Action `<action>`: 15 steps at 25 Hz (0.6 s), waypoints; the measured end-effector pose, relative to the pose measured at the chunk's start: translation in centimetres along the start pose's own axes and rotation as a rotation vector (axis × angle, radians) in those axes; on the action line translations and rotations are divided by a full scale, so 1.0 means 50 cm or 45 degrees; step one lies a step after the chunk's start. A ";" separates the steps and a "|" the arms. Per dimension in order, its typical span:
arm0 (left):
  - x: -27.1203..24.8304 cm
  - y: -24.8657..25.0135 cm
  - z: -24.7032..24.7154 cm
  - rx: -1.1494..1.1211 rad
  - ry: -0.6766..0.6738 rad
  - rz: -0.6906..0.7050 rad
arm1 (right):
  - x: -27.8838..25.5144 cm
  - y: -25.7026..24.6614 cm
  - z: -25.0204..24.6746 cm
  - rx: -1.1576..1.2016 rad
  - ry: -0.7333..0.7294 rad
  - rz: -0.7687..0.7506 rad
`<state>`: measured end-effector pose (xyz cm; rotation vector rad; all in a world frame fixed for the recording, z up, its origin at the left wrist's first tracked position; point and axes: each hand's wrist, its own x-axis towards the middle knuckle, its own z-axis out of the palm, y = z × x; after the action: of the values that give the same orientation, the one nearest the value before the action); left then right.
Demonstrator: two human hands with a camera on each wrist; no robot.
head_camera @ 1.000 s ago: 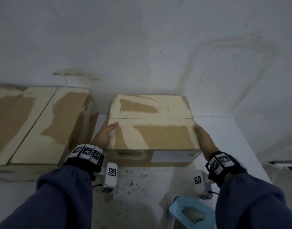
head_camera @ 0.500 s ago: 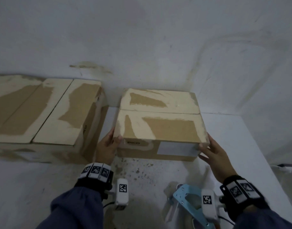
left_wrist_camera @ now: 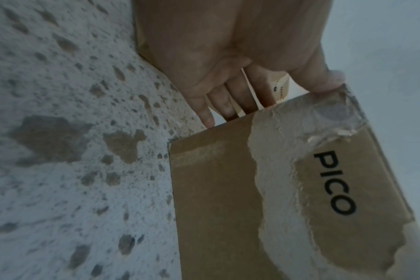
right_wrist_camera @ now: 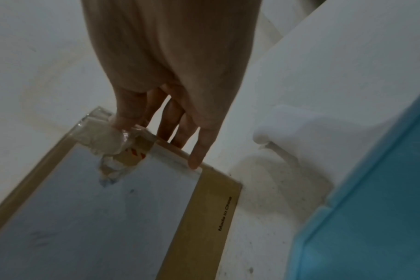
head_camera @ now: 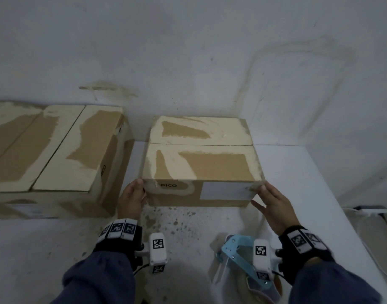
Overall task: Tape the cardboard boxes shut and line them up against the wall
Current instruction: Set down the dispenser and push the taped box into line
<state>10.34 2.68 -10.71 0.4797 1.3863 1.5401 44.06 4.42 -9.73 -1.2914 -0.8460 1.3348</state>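
A small cardboard box (head_camera: 201, 165) with "PICO" on its front and closed flaps sits on the white table (head_camera: 297, 172), its far side at the wall. My left hand (head_camera: 132, 197) touches its near left corner, thumb on the top edge and straight fingers along the side. In the left wrist view the left hand (left_wrist_camera: 228, 75) meets the box (left_wrist_camera: 228, 189) the same way. My right hand (head_camera: 271, 205) touches the near right corner with spread, straight fingers. The right wrist view shows the right hand (right_wrist_camera: 170, 106) on crumpled clear tape at the corner of the box (right_wrist_camera: 132, 217).
A larger cardboard box (head_camera: 52, 150) stands to the left against the wall, a narrow gap between the two. A blue tape dispenser (head_camera: 238, 255) lies on the table near me. The table's right edge (head_camera: 333, 216) drops to a power strip (head_camera: 372, 209) and cable.
Both hands have slid back along the small box's sides to its near corners. The box sits by the wall as before.
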 end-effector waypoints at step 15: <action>-0.016 0.019 0.013 -0.053 0.194 0.031 | -0.003 -0.006 0.041 -0.221 0.412 -0.121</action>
<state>10.84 2.47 -9.43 0.3606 1.4654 1.6505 42.10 4.71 -9.08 -1.5329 -0.7962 0.9601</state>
